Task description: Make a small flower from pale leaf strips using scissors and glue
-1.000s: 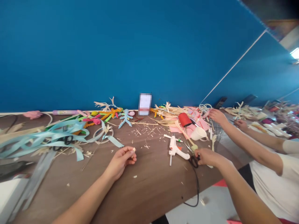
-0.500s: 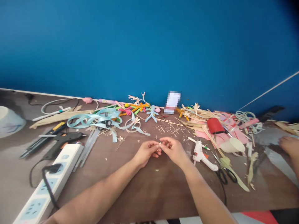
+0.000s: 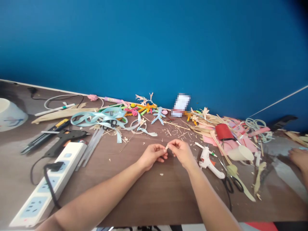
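My left hand (image 3: 151, 155) and my right hand (image 3: 182, 151) meet above the middle of the brown table (image 3: 134, 195). Both pinch one tiny pale scrap (image 3: 166, 147) between thumb and fingertips. A small pale crumb (image 3: 161, 174) lies on the wood just below them. A white glue gun (image 3: 209, 160) lies right of my right hand. Black-handled scissors (image 3: 233, 183) lie a little further right.
A white power strip (image 3: 48, 186) with a black plug sits at the front left, beside a black glue gun (image 3: 64, 138). Light blue ribbon (image 3: 103, 118), coloured craft pieces, a red spool (image 3: 223, 131) and straw litter the back. Another person's hand (image 3: 298, 158) rests at the right edge.
My right hand left the scissors and came to my left hand; both now pinch the scrap. The view swung left, bringing the power strip and black glue gun into sight.
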Demonstrator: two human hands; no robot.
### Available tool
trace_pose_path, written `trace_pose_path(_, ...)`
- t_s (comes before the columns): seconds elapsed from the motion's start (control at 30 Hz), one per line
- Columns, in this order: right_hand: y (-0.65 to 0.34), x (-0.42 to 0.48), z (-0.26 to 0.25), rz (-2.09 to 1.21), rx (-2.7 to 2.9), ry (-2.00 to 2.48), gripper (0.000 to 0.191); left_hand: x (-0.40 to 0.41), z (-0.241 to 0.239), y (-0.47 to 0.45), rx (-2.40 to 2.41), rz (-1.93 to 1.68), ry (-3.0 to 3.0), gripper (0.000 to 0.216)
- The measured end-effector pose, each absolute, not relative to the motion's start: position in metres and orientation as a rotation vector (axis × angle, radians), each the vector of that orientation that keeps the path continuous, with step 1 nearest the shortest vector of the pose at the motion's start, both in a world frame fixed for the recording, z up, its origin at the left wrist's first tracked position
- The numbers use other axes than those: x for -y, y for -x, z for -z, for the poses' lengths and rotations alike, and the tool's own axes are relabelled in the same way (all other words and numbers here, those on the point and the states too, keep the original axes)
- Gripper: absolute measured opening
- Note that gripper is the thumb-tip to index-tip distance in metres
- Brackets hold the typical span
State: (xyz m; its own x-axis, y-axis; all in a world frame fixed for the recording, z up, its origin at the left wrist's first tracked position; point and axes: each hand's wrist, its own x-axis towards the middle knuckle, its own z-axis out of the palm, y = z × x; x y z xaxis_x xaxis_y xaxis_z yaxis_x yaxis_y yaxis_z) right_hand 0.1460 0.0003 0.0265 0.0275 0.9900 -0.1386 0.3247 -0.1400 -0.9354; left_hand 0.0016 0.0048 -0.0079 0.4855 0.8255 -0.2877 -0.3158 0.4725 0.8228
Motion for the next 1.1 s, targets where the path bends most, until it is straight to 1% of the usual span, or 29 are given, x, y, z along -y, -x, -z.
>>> trace_pose_path(0.17,-0.141,0.002,-0.027,-1.219,1.253,1.538,0.019,-0.004,0.008,-0.003,-0.757,-0.795,-0.795,0.027)
trace_pose_path(0.33,-0.137,0.006,-0.021,-1.174,1.208,1.567,0.024,0.002,0.011,-0.008,-0.817,-0.886,-0.895,0.031)
trace_pose_path(0.47,-0.135,0.012,-0.018,-1.14,1.232,1.562,0.027,0.005,0.014,-0.009,-0.915,-0.94,-1.033,0.026)
trace_pose_path(0.6,-0.133,0.016,-0.018,-1.014,1.29,1.581,0.026,0.005,0.01,-0.005,-1.006,-1.057,-1.182,0.023)
trace_pose_path(0.7,-0.131,0.018,-0.016,-0.963,1.308,1.591,0.025,0.005,0.008,-0.002,-1.049,-1.118,-1.33,0.015)
trace_pose_path(0.8,-0.13,0.019,-0.012,-0.999,1.287,1.564,0.024,0.004,0.009,-0.002,-1.059,-1.079,-1.329,0.016)
trace_pose_path(1.1,-0.131,0.022,-0.014,-1.086,1.263,1.503,0.022,0.001,0.013,-0.005,-0.903,-0.945,-1.071,0.026)
